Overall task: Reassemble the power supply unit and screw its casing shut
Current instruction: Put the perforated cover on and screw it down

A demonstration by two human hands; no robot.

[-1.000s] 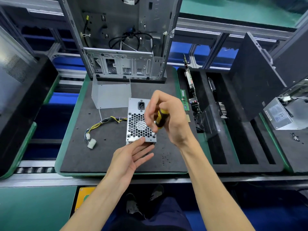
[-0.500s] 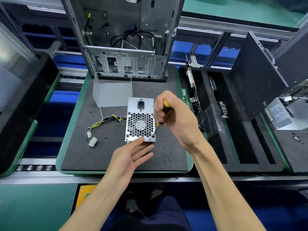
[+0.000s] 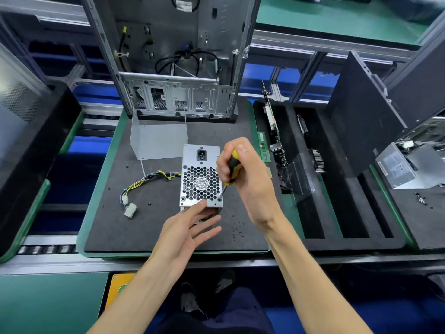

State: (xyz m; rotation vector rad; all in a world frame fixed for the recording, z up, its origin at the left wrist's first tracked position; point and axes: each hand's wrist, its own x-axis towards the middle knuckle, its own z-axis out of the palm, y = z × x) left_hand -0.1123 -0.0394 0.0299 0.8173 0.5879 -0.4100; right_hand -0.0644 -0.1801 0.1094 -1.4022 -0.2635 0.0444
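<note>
The silver power supply unit [image 3: 201, 175] stands on the dark foam mat [image 3: 154, 220], its honeycomb fan grille and black socket facing up. My right hand [image 3: 243, 174] grips a yellow-and-black screwdriver [image 3: 232, 168], whose tip sits on the screw at the grille's near right corner. My left hand [image 3: 190, 227] has straight fingers, the fingertips touching the unit's near edge. A bundle of yellow and black cables [image 3: 144, 183] with white plugs trails left from the unit. A bent grey metal cover [image 3: 157, 138] stands behind it.
An open computer case [image 3: 173, 68] stands upright at the back of the mat. Small black screws [image 3: 237, 231] lie scattered near the unit's right front. A black foam tray [image 3: 337, 189] to the right holds circuit boards. Another power supply [image 3: 399, 165] lies at far right.
My right hand has turned on the screwdriver, with the tip staying at the same corner screw. The left hand has stayed against the unit's near edge.
</note>
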